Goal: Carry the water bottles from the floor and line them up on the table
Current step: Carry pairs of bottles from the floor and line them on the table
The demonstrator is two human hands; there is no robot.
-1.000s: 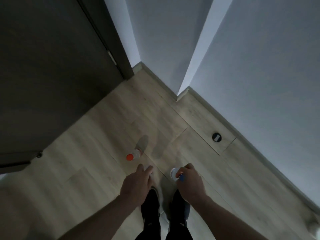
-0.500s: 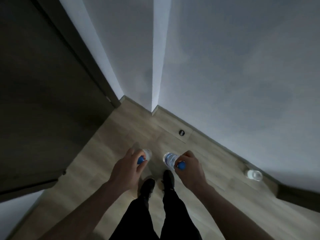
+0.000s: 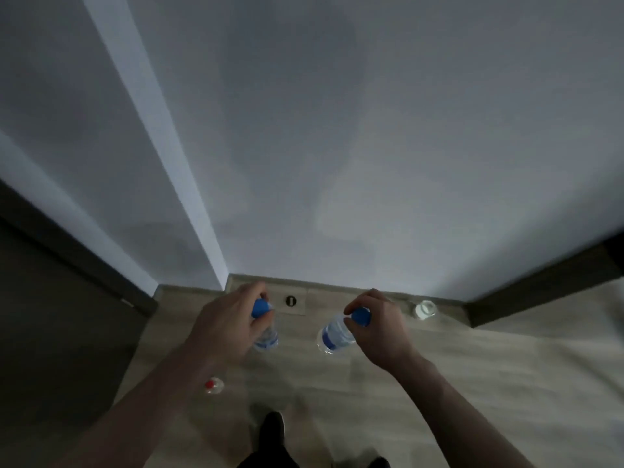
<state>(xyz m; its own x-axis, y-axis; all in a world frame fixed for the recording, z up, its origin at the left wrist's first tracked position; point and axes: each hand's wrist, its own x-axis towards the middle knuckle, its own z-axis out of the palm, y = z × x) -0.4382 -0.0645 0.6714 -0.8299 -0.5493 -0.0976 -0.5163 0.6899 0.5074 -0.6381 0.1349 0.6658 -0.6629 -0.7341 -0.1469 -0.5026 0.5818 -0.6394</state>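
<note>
My left hand point(image 3: 229, 319) grips a clear blue-capped water bottle point(image 3: 266, 339) by its neck, the bottle hanging down above the floor. My right hand point(image 3: 378, 329) grips a second blue-capped bottle point(image 3: 332, 337) the same way, its body tilted to the left. A red-capped bottle point(image 3: 213, 385) stands on the wooden floor below my left forearm. A white-capped bottle point(image 3: 425, 309) stands by the wall skirting at the right. The table is out of view.
A grey wall fills the upper view, with a protruding corner edge point(image 3: 189, 211). A dark door point(image 3: 50, 315) is at the left and dark furniture or a frame point(image 3: 540, 285) at the right. A round floor socket point(image 3: 291, 300) sits near the skirting. My shoes point(image 3: 273, 430) show at the bottom.
Both hands took bottles off the floor and lifted them. My view rose and turned right, so the wall now fills most of it and the hands sit further apart.
</note>
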